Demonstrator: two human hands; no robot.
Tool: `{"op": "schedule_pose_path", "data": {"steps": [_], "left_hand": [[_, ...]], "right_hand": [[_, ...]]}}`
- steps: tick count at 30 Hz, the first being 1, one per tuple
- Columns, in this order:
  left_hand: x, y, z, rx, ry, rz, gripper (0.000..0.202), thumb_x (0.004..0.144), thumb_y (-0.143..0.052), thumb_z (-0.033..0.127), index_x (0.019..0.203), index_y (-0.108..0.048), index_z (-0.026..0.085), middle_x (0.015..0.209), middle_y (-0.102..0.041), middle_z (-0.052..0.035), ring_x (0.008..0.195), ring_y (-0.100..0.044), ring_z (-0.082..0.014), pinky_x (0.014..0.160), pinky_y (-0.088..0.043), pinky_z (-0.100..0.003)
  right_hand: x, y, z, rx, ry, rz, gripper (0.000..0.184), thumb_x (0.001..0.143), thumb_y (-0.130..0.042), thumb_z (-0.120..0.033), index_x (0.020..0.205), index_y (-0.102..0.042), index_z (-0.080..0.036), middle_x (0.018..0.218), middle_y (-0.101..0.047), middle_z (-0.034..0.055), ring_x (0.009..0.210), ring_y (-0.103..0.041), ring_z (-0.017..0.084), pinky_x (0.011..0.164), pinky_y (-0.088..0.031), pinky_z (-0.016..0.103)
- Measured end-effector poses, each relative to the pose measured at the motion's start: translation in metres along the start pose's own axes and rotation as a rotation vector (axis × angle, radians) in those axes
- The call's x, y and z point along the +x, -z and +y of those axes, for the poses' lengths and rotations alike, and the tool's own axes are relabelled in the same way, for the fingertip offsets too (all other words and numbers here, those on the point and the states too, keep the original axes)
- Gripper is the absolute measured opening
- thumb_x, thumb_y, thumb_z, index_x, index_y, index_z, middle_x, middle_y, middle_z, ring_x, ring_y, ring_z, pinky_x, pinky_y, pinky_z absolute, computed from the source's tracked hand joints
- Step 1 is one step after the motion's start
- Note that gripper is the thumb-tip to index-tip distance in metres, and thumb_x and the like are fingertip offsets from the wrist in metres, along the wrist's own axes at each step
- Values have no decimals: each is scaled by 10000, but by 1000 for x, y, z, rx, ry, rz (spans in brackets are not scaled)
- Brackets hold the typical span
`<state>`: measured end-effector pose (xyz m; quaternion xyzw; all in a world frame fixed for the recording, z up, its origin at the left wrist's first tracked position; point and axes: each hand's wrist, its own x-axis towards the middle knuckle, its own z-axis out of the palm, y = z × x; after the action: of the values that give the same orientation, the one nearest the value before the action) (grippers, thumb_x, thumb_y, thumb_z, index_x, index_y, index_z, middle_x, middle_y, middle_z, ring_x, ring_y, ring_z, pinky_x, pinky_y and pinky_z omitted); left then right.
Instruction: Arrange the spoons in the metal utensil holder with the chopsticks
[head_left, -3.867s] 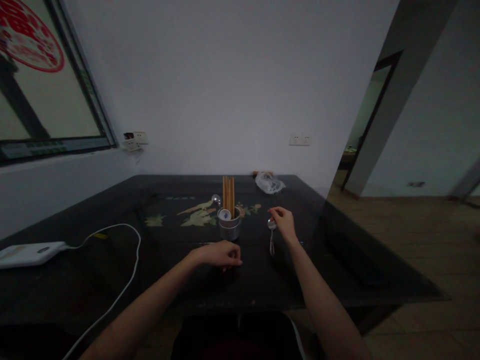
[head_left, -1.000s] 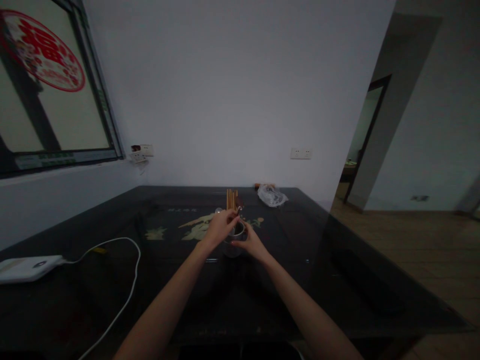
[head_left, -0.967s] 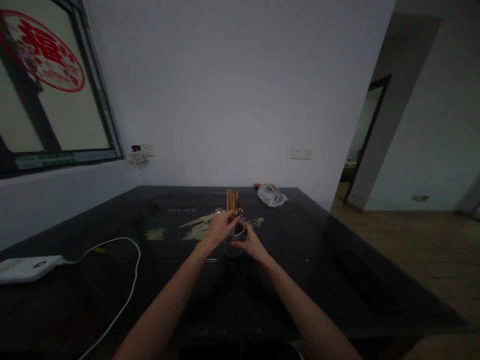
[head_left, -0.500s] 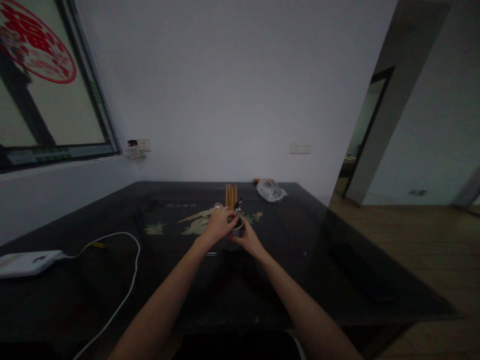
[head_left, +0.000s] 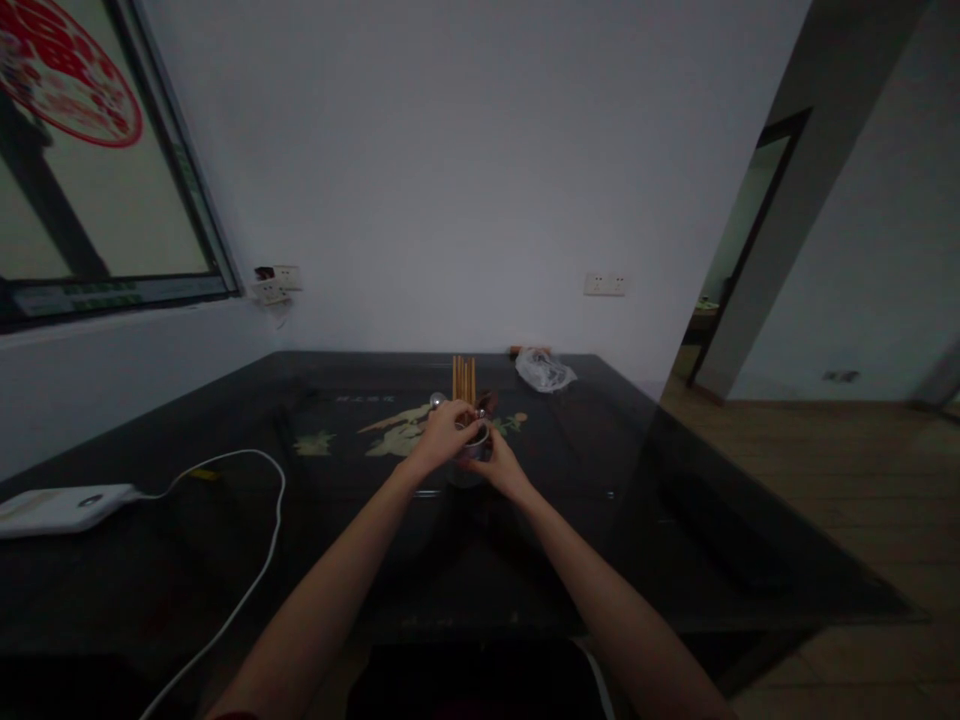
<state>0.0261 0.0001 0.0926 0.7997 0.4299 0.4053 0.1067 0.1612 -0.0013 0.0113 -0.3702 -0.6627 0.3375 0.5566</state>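
Observation:
A small round cup [head_left: 475,446] stands near the table's middle, its dark mouth facing me. My right hand [head_left: 501,466] is wrapped round the cup's right side, thumb toward its front. Over the left of the rim, my left hand [head_left: 444,434] is closed, its fingertips at a spoon [head_left: 487,402] with a dark, blurred bowl. Several wooden chopsticks [head_left: 463,378] rise upright just behind the left hand. A shiny round metal end [head_left: 437,400] shows beside the left knuckles. My fingers hide the lower parts of the utensils.
The black table [head_left: 570,560] has a painted flower design. A crumpled clear plastic bag [head_left: 544,370] lies at its back edge. On the left are a white device [head_left: 67,510] and its white cable [head_left: 276,530]. A dark long object [head_left: 724,530] lies on the right.
The spoon's bowl has shifted slightly right and looks turned, beside my left fingertips. My right hand stays round the cup. The whole view has tilted slightly downward.

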Motion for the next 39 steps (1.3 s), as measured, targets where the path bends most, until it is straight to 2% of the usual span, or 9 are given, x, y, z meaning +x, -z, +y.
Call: {"op": "schedule_pose_path", "data": {"steps": [5, 8, 12, 16, 21, 28, 35, 39], "left_hand": [[0, 2, 6, -130, 46, 45, 180, 796, -577, 309, 733, -612, 145, 701, -609, -8, 681, -550, -142, 630, -407, -235], [0, 0, 5, -216, 82, 76, 180, 753, -622, 317, 708, -604, 143, 660, -604, -2, 641, -554, -140, 596, -405, -232], [0, -8, -1, -391, 103, 112, 203, 695, -683, 306, 788, -600, 147, 711, -643, -15, 683, -610, -155, 623, -446, -238], [0, -17, -7, -446, 123, 133, 275, 673, -719, 298, 867, -587, 156, 726, -668, -18, 688, -641, -160, 643, -471, -246], [-3, -22, -9, -379, 102, 123, 239, 719, -689, 250, 918, -588, 165, 768, -702, -32, 727, -667, -168, 688, -488, -261], [-5, -21, -9, -187, 65, 92, 242, 738, -659, 215, 966, -588, 175, 824, -718, -46, 799, -677, -189, 712, -495, -271], [-6, -17, -5, -81, 82, 56, 240, 730, -624, 174, 965, -579, 176, 832, -703, -38, 768, -662, -174, 703, -492, -268], [-5, -15, -1, 45, 75, 39, 158, 743, -587, 157, 900, -587, 181, 851, -684, -45, 788, -642, -177, 705, -482, -279]], "right_hand": [[0, 0, 1, 14, 7, -12, 766, 565, -794, -255, 1253, -466, -183, 1254, -560, 121, 1151, -535, 264, 993, -407, 413], [0, 1, 3, -23, 7, -3, 776, 569, -794, -253, 1265, -457, -183, 1262, -553, 116, 1181, -513, 262, 1024, -375, 420], [0, 2, 5, -54, -3, -8, 780, 567, -798, -274, 1259, -450, -186, 1245, -557, 106, 1177, -512, 256, 1016, -379, 413], [0, 2, 4, -51, -1, -19, 725, 584, -787, -302, 1219, -459, -181, 1191, -580, 95, 1134, -534, 248, 989, -398, 405], [-1, 2, 2, -53, -22, -8, 707, 574, -782, -284, 1198, -463, -189, 1147, -588, 84, 1096, -549, 240, 973, -406, 399], [-2, 2, -4, -54, -47, -10, 633, 594, -738, -234, 1167, -473, -177, 1099, -601, 79, 1054, -564, 231, 948, -422, 387], [-2, 3, -5, -62, -23, -19, 653, 600, -714, -196, 1201, -461, -181, 1174, -583, 91, 1057, -567, 230, 940, -429, 384], [-1, 3, -3, -51, 21, -24, 654, 609, -704, -186, 1218, -464, -193, 1215, -570, 86, 1108, -545, 229, 968, -416, 379]]}}
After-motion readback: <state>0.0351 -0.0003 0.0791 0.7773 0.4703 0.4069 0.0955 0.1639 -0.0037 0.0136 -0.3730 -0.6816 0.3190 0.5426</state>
